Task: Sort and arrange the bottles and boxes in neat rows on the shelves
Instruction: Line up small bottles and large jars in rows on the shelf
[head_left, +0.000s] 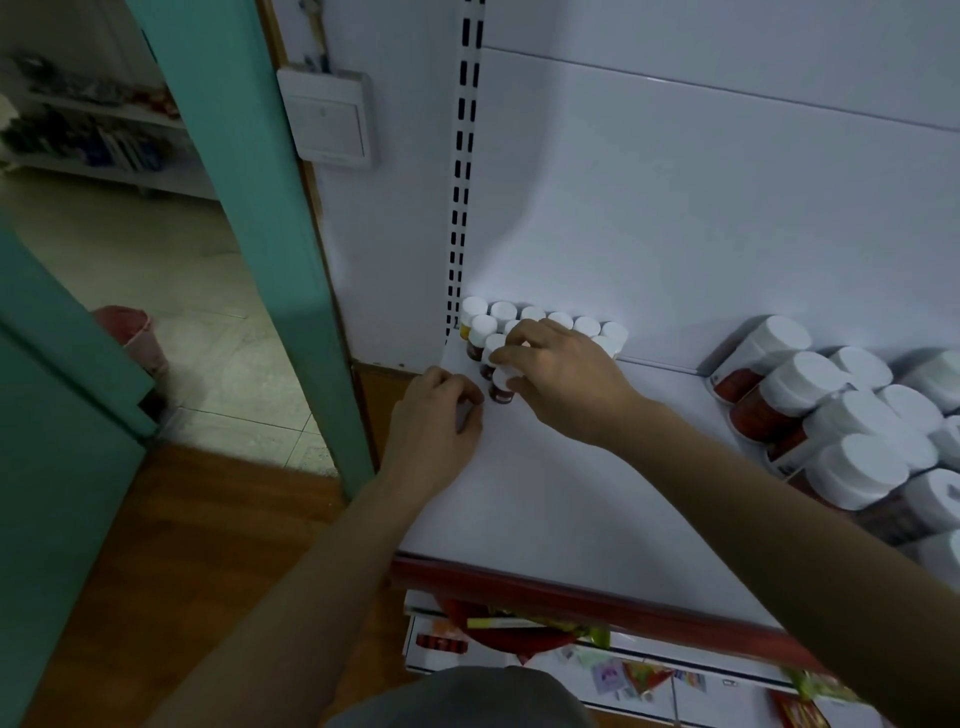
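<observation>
At the back left corner of the white shelf (545, 493), small white-capped bottles (558, 318) stand in a row against the rear panel, with a second line running forward along the left edge. The right hand (561, 374) reaches over this group, its fingertips pinching the cap of the front small bottle (503, 391). It appears to be setting that bottle upright just ahead of the one behind, so the column stays straight. The left hand (436, 415) rests at the shelf's left edge, just beside that bottle, with its fingers curled. Whether it holds anything cannot be told; it probably serves as a guide or stop on that side. Larger white-lidded jars (810, 384) are packed together at the right, well apart from the small ones, which keeps the sizes sorted. Bare shelf lies between the two groups, leaving room for more rows.
</observation>
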